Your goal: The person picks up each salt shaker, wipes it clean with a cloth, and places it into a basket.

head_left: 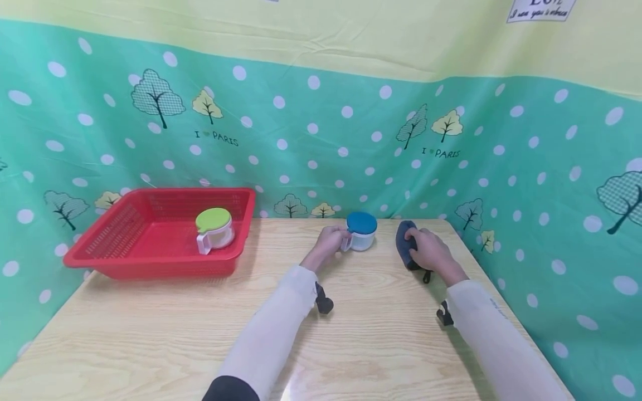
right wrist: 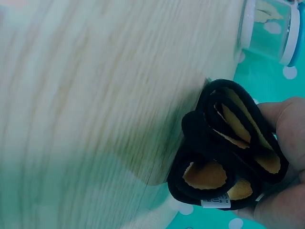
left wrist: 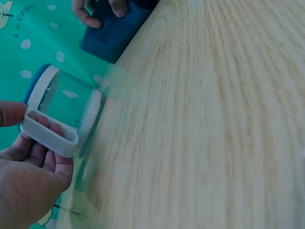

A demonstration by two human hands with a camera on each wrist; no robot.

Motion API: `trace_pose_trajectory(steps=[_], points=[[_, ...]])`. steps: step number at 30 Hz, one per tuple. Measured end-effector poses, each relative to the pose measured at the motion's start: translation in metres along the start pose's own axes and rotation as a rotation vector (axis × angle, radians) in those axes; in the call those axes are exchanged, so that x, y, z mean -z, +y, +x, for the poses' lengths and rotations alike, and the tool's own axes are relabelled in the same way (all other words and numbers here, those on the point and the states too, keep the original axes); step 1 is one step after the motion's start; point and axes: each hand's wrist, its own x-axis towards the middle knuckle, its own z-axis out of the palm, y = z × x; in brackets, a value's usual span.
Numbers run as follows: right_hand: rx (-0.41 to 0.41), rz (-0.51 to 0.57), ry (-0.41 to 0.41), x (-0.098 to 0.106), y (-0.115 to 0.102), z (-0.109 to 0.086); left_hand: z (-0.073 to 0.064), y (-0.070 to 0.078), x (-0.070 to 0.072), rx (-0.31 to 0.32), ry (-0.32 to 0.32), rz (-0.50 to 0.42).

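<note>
In the head view, the jar with a blue lid point(head_left: 361, 231) is the landmark, upright at the far side of the wooden table point(head_left: 371, 317). The person's left hand point(head_left: 330, 240) is at its near-left side. Right of this jar, the right hand point(head_left: 430, 249) clasps a folded dark-blue fabric piece point(head_left: 403, 248) with a black loop point(head_left: 427, 277). To the jar's left, well apart, a red plastic basket point(head_left: 165, 270) holds a jar with a green lid point(head_left: 215, 231).

In the left wrist view, the thumb and curled fingers are clamped on the white handle point(left wrist: 50, 140) of the blue-lidded jar. Its body is clear and looks rigid, probably light and rather slick; if glass, it could chip. The handle seems the surest hold, better than the smooth wall. Whether its base touches the table cannot be told.

In the right wrist view, the fabric lies just beside the same jar, pinched between thumb and fingers. Its thick rolled layers show a tan lining point(right wrist: 205, 175) and a white label point(right wrist: 217, 201). It looks soft, light and grippy; a hold across all the layers should stop it unrolling.
</note>
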Motion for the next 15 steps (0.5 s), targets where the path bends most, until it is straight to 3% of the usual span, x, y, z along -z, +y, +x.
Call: trace_pose_trajectory(steps=[15], points=[[0.020, 0.098, 0.054, 0.003, 0.001, 0.008, -0.013, 0.004, 0.022, -0.059, 0.012, -0.002]])
